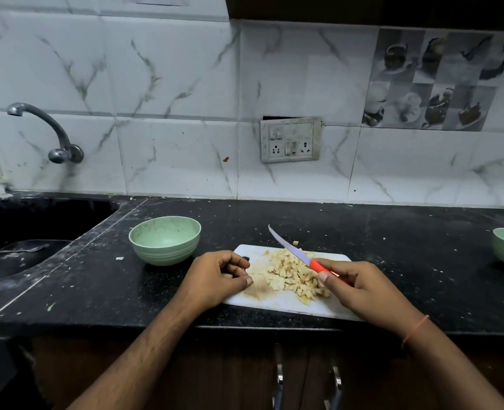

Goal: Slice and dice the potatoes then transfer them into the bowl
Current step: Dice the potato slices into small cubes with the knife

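The potatoes (292,276) lie diced in a heap on the board (286,303); cutting looks finished. The bowl (165,239), beside it, holds nothing. My right hand (360,287) grips the knife (299,255); my left hand (218,279) curls, seemingly holding nothing, at the heap's edge.

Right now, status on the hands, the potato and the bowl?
Right hand grips knife. Left hand curled at board. Potato diced, piled. Bowl empty, path clear.

Pale diced potatoes (289,275) lie heaped on the white board, right of the empty green bowl (165,240).
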A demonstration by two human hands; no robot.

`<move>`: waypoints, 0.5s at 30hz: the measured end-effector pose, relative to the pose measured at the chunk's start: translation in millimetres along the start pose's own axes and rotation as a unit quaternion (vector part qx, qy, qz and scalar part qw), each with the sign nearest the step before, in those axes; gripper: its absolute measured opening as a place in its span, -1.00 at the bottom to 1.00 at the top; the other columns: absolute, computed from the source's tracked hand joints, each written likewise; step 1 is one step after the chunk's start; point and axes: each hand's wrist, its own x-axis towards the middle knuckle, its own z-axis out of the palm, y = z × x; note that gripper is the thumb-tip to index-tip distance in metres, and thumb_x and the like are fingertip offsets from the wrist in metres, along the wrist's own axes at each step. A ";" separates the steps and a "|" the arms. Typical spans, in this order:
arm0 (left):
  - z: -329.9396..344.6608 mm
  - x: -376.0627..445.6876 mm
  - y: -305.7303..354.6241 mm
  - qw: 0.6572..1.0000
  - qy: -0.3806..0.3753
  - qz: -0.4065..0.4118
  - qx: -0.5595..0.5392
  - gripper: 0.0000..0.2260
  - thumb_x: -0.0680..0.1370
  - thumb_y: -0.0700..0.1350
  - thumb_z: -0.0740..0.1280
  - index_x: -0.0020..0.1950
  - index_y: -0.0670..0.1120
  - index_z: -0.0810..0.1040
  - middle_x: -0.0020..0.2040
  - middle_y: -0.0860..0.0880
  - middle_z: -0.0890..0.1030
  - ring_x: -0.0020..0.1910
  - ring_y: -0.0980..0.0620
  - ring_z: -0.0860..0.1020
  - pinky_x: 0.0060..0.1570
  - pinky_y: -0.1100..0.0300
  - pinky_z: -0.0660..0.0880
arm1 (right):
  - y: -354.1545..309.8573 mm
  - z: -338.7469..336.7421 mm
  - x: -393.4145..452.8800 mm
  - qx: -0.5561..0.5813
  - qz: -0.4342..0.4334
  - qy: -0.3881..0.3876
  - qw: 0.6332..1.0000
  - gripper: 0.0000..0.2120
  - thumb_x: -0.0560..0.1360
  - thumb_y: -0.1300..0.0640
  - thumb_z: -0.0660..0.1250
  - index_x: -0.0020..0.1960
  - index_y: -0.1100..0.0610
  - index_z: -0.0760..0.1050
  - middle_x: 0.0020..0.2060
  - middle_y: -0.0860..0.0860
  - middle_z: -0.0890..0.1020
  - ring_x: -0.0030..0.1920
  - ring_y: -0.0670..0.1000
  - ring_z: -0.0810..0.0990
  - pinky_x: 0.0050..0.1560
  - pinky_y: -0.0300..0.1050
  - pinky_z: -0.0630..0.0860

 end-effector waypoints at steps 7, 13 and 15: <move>0.5 1.6 -8.2 0.994 0.024 0.057 0.092 -0.70 0.43 0.08 0.65 0.14 0.20 0.76 -0.03 0.32 0.73 0.01 0.35 0.65 -0.05 0.46 0.48 | 45.0 -4.3 14.7 0.224 0.062 0.035 0.972 -0.76 0.55 0.09 0.41 0.19 0.00 0.72 -0.43 -0.05 0.61 -0.48 -0.05 0.23 -0.48 -0.24 0.16; 4.9 6.6 -5.4 0.994 0.005 0.065 0.092 -0.84 0.49 0.01 0.62 0.05 0.18 0.79 -0.13 0.33 0.72 -0.09 0.32 0.67 -0.14 0.45 0.47 | 56.1 -10.8 21.8 0.309 0.087 0.029 0.947 -0.79 0.60 0.14 0.37 0.17 0.06 0.73 -0.17 0.23 0.73 -0.51 -0.11 0.23 -0.53 -0.29 0.12; 9.2 9.9 0.1 0.992 -0.006 0.078 0.097 -0.85 0.50 -0.01 0.61 0.05 0.17 0.79 -0.11 0.34 0.72 -0.04 0.35 0.67 -0.10 0.47 0.48 | 59.5 -11.4 22.1 0.320 0.085 0.036 0.943 -0.78 0.61 0.12 0.35 0.17 0.08 0.73 -0.19 0.27 0.72 -0.53 -0.12 0.25 -0.54 -0.29 0.12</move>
